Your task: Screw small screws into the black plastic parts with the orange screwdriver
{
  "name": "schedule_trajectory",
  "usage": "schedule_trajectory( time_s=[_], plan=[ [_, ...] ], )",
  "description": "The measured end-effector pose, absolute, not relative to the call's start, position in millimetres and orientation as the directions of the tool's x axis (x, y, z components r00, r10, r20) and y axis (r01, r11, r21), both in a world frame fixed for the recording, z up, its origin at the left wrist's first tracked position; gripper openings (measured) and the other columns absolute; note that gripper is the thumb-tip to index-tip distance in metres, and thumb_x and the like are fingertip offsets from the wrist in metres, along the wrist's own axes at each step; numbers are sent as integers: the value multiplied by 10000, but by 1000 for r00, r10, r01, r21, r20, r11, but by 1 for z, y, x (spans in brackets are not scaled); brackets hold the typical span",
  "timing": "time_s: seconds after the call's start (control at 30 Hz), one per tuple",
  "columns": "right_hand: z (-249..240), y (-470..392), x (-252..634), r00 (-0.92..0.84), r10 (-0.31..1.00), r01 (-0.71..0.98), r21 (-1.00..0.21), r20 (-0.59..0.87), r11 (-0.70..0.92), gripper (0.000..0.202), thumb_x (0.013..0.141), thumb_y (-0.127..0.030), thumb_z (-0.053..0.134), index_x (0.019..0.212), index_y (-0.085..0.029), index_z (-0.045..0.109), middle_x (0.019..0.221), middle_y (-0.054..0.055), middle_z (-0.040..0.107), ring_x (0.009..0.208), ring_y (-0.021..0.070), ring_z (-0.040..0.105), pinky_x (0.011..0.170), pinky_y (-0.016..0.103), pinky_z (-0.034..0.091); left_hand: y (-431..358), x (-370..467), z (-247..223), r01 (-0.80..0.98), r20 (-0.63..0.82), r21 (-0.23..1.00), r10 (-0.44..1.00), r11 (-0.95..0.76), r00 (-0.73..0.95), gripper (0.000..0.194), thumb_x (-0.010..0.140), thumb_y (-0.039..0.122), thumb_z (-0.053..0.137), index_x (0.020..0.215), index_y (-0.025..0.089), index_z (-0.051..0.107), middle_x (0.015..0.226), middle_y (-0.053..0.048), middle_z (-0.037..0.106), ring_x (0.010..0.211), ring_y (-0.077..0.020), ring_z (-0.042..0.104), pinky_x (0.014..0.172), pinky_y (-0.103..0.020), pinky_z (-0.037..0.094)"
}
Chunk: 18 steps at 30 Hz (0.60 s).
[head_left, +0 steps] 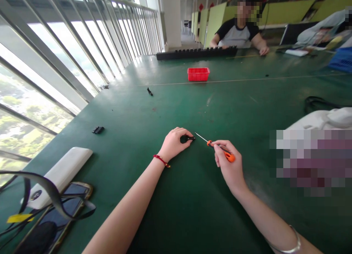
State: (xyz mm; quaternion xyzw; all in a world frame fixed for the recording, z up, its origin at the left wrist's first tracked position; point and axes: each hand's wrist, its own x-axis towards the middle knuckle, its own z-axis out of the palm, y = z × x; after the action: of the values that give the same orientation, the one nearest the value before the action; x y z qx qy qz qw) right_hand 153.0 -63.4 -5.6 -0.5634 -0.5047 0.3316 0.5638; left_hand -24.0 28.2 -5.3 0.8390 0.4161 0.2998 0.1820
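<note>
A black part [190,138] protrudes between left fingers [186,131].

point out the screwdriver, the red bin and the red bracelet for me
Screwdriver [209,143], head view: on its orange front collar.
Red bin [198,76], head view: on its front wall.
Red bracelet [161,159], head view: on its visible band.

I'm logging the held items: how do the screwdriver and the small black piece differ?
The screwdriver has orange on its handle and a thin metal shaft; the visible part of the small black piece is all dark. The screwdriver shows much longer than the small black piece. The right hand holds the screwdriver; the left hand holds the small black piece.
</note>
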Motion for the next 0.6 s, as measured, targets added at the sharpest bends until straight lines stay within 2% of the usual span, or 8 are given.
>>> schedule_trajectory(
  time_s=[0.27,0.47,0.6],
  plan=[
    [-4,-65,151,200,961,260,-956,189,134,205,809,-375,567,876,-182,585,654,-26,516,506,88,440,470,222,367,26,-22,-3,647,382,486,809,-588,447,89,774,264,615,810,207,674,861,-17,680,852,-188,590,828,-353,444],
    [-4,-65,152,152,964,338,-928,217,155,192,810,-350,558,902,-184,581,701,-13,552,550,103,471,516,237,391,26,-22,-4,620,395,510,803,-596,447,80,778,239,610,795,194,673,864,-22,683,851,-185,580,828,-351,450],
    [-6,-64,153,130,964,383,-908,232,167,183,811,-334,551,923,-192,584,802,16,612,619,120,528,572,252,418,27,-23,-4,588,406,542,799,-601,443,83,775,247,621,795,198,684,873,-26,684,849,-182,585,840,-353,458]
  ],
)
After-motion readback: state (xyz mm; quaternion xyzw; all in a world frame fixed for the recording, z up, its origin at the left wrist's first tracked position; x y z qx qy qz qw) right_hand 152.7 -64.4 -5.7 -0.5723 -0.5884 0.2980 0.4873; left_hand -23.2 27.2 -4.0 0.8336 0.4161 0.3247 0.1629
